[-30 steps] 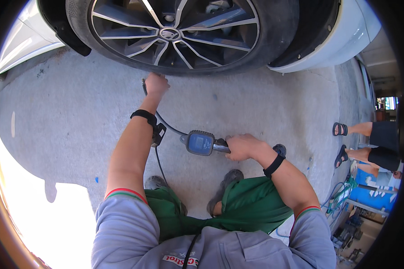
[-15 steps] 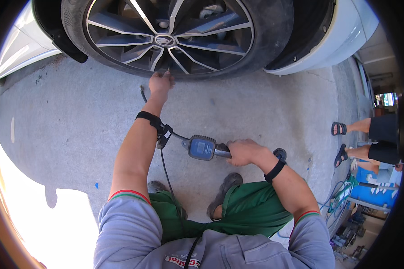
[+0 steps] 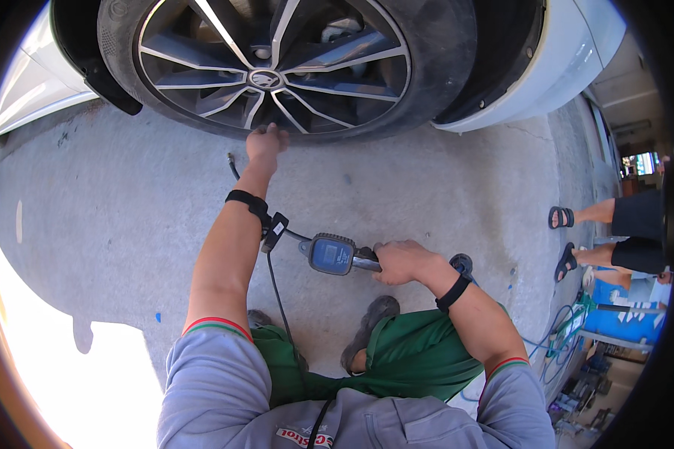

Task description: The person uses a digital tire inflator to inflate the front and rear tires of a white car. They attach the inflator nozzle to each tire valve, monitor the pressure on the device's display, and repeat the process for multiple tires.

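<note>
My left hand (image 3: pixel 266 145) is at the lower edge of the wheel rim (image 3: pixel 352 112). Its fingers are drawn together, and whatever they pinch is too small or hidden to make out. My right hand (image 3: pixel 406 262) is wrapped around the metal handle of a tire inflator gauge (image 3: pixel 331 254). The gauge has a square blue face with a screen and a black ridged casing. From it a black air hose (image 3: pixel 298 234) runs behind my left wrist. Its metal-tipped end (image 3: pixel 231 159) sticks out to the left of my left hand, apart from the tire (image 3: pixel 442 67).
White car bodywork (image 3: pixel 517 97) flanks the tire. A person's legs in black sandals (image 3: pixel 562 218) stand at the right. Behind them are a blue cabinet (image 3: pixel 614 322) and coiled hoses (image 3: pixel 558 359). Concrete floor (image 3: pixel 127 217) lies below, with bright sunlight at the lower left.
The view has shifted slightly, moving the wheel a little left. My left hand sits slightly lower in the picture, still by the rim. My right hand keeps holding the gauge.
</note>
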`<action>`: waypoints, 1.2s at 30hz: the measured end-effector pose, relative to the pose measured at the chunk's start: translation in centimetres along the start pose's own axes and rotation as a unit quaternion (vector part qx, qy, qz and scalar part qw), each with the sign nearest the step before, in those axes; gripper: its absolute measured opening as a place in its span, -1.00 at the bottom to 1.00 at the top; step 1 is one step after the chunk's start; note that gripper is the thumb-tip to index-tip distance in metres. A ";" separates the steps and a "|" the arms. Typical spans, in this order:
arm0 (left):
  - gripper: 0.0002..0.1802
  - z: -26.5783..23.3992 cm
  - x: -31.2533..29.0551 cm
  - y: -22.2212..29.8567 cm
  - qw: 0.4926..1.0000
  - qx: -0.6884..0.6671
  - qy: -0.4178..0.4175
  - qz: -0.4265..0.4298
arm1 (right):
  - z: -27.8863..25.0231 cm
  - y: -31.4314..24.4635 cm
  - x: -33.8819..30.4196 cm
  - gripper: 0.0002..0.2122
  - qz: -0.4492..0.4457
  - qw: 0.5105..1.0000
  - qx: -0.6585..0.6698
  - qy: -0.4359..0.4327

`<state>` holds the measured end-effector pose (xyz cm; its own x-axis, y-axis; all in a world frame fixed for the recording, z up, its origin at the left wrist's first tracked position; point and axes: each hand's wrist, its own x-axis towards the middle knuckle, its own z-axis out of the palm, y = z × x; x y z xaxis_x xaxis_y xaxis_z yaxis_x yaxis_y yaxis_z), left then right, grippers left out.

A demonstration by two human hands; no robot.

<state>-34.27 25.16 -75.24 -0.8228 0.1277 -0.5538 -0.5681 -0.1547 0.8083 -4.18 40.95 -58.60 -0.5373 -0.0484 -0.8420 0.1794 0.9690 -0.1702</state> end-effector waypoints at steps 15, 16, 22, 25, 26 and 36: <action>-0.66 -0.6 1.5 -0.3 0.998 -0.052 -0.025 -0.012 | 0.2 1.0 0.5 -0.54 -0.015 1.000 0.002 -0.011; -0.66 -0.5 1.4 -0.2 0.999 -0.042 -0.020 -0.007 | 0.2 1.1 0.6 -0.54 -0.014 1.000 -0.003 -0.012; -0.69 0.0 1.2 -0.4 0.996 0.055 0.037 0.055 | 0.1 1.1 0.7 -0.55 -0.014 1.000 -0.001 -0.014; -0.65 0.2 1.5 -0.8 0.983 0.137 0.086 0.081 | 0.2 1.2 0.7 -0.55 -0.011 1.000 0.000 -0.015; -0.63 0.3 1.7 -0.9 0.976 0.170 0.104 0.088 | 0.2 1.2 0.7 -0.54 -0.012 1.000 0.003 -0.012; -0.60 0.0 2.5 -1.5 0.942 0.299 0.117 0.097 | 0.3 1.2 0.7 -0.54 -0.008 1.000 0.006 -0.016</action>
<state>-35.48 25.66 -77.83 -0.9309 -0.0767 -0.3572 -0.3536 0.4350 0.8281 -4.05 41.96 -59.52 -0.5137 -0.0712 -0.8550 0.1806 0.9652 -0.1889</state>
